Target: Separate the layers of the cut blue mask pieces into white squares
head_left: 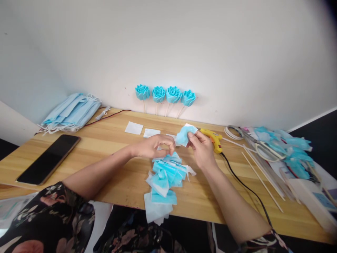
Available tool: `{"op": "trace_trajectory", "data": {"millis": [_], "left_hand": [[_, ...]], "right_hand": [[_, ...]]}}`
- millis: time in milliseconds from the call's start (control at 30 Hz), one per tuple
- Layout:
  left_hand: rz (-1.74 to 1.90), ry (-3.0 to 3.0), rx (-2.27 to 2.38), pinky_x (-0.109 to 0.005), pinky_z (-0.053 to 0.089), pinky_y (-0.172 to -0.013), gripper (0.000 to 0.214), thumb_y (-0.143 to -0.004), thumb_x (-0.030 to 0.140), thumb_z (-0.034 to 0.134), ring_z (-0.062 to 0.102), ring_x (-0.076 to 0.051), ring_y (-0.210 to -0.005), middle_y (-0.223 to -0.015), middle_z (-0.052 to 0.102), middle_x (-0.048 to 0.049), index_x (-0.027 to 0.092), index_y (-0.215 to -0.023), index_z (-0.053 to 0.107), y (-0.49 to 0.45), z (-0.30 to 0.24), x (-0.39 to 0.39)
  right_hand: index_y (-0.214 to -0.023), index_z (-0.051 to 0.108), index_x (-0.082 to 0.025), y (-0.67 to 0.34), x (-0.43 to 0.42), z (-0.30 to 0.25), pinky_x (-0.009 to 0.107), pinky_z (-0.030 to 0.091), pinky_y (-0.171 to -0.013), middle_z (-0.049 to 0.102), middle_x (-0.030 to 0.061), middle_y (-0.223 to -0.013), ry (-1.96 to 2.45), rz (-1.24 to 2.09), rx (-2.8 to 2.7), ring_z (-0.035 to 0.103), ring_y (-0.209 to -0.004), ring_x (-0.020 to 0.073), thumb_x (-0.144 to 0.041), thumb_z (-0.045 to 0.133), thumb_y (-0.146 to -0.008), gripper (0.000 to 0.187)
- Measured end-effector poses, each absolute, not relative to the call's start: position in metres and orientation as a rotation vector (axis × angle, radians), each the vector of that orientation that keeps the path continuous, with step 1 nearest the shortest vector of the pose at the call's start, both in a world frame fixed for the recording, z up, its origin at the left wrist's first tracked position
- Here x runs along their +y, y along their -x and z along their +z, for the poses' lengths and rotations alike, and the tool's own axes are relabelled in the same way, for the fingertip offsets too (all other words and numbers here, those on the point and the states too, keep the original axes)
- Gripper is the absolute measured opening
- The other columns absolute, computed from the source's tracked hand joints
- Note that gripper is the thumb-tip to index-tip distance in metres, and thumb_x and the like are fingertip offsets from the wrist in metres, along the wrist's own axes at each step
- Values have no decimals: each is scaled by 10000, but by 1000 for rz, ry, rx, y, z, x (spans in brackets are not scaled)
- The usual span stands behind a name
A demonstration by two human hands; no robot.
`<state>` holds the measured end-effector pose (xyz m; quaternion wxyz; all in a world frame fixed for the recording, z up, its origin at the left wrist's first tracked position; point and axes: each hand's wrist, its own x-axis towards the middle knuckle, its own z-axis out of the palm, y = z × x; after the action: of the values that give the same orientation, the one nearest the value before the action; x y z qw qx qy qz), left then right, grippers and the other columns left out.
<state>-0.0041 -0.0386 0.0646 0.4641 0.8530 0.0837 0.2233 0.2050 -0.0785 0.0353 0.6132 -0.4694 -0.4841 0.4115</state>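
Observation:
My right hand [202, 149] pinches a small piece of blue mask fabric [185, 135] and holds it up above the wooden table [105, 154]. My left hand [155, 146] sits just to its left, fingers curled with the fingertips pressed together; what they pinch, if anything, I cannot make out. Below both hands lies a pile of cut blue and white mask pieces [164, 181], reaching over the table's front edge. A yellow glue gun [212, 137] lies just behind my right hand, its black cord [244, 188] running toward me.
Four blue fabric roses on sticks [165, 95] lean against the wall. A stack of blue masks [71, 112] and a black phone [50, 158] lie at the left. White squares [134, 128] lie mid-table. Scissors [263, 147], wooden sticks [263, 182] and blue scraps [292, 154] crowd the right.

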Motion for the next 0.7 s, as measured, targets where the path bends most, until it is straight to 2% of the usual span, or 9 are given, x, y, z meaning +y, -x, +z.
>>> {"op": "trace_trajectory", "data": {"millis": [200, 433, 500, 600, 700], "left_hand": [[629, -2054, 538, -292, 427, -769, 420, -951, 493, 451, 567, -168, -804, -821, 629, -45, 150, -802, 641, 3, 65, -35], [595, -1814, 464, -312, 458, -806, 570, -859, 685, 503, 612, -215, -917, -954, 681, -81, 155, -966, 685, 0, 59, -37], [630, -1630, 453, -304, 472, -780, 544, -806, 667, 605, 624, -203, -890, -964, 686, -85, 153, -973, 670, -3, 58, -40], [707, -1385, 480, -277, 480, -725, 460, -715, 533, 776, 625, -158, -797, -898, 680, -56, 152, -926, 627, -8, 53, -42], [848, -1268, 539, -250, 468, -700, 411, -656, 431, 843, 598, -113, -710, -773, 647, -6, 143, -814, 595, -12, 46, -38]], "right_hand": [[-802, 713, -207, -204, -82, 35, 255, 450, -571, 632, -12, -664, 1022, 974, -1174, 532, -584, 121, -436, 690, -822, 231], [-764, 700, -198, -200, -92, 41, 262, 462, -601, 634, -14, -625, 1105, 855, -1418, 571, -594, 136, -392, 663, -846, 214], [-736, 688, -192, -200, -93, 42, 258, 448, -580, 625, -15, -618, 1147, 819, -1457, 561, -584, 135, -392, 667, -833, 223], [-724, 676, -188, -199, -92, 42, 249, 418, -552, 602, -21, -607, 1203, 766, -1485, 532, -566, 128, -392, 664, -822, 227], [-710, 663, -182, -196, -92, 42, 243, 399, -539, 587, -24, -596, 1242, 732, -1505, 515, -555, 123, -388, 660, -816, 231]]}}
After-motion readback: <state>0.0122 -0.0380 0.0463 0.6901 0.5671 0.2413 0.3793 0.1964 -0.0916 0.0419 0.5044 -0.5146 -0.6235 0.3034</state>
